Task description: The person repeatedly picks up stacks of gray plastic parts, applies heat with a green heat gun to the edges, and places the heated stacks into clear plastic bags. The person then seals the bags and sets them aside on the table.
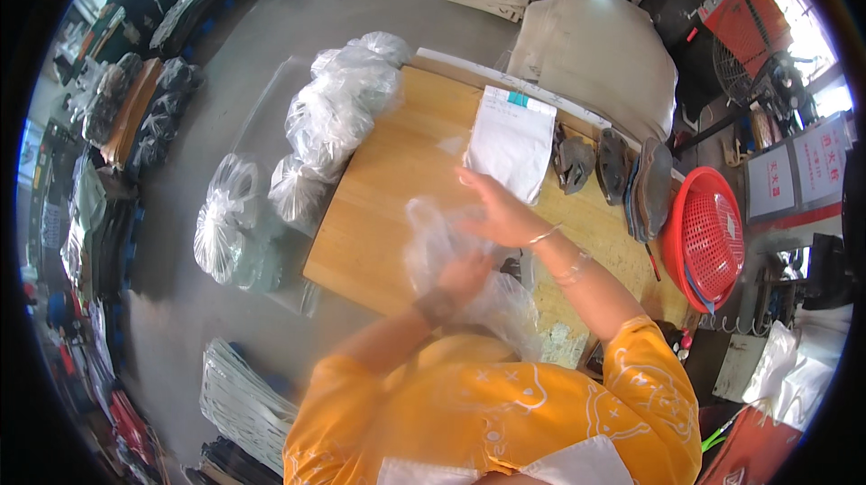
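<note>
A thin clear plastic bag (426, 246) is bunched over the near part of a yellow wooden table, smeared by motion. My left hand (469, 274), with a dark watch at the wrist, is against the bag; its fingers are blurred and partly hidden by the film. Just beyond it my right hand (499, 212) is raised at the bag's far side, fingers stretched out and apart, a bracelet on the wrist. More clear film (510, 309) spreads between my forearms, close to my body.
Filled, knotted clear bags (329, 110) line the table's left edge, beside another bag (225, 223). White paper sheets (512, 147) lie on the wooden table (379, 178). Dark curved pieces (648, 187) and red baskets (708, 237) stand right. A fan (744, 43) is farther back.
</note>
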